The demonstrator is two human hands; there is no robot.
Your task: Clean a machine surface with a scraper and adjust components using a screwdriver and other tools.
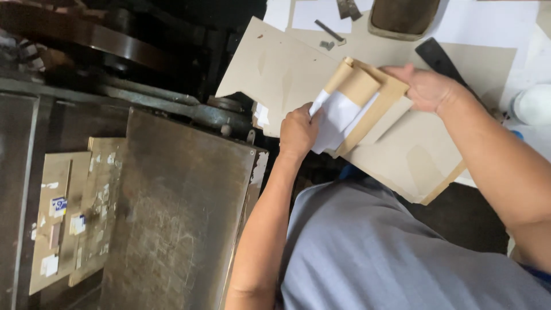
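Note:
My left hand (pixel 297 131) grips the near edge of a small stack of white paper sheets (pixel 337 117) tucked inside a folded brown card wrapper (pixel 367 95). My right hand (pixel 426 87) holds the wrapper's far edge, fingers curled over the fold. The bundle rests tilted over large sheets of grey cardboard (pixel 281 69) lying on the work surface. My grey shirt fills the lower middle of the view.
A worn metal plate (pixel 178 212) of a dark machine takes up the left. Beside it lie card strips with small stickers (pixel 57 218). A black flat tool (pixel 439 57), a white round container (pixel 534 104) and a brown tub (pixel 404 16) lie beyond the cardboard.

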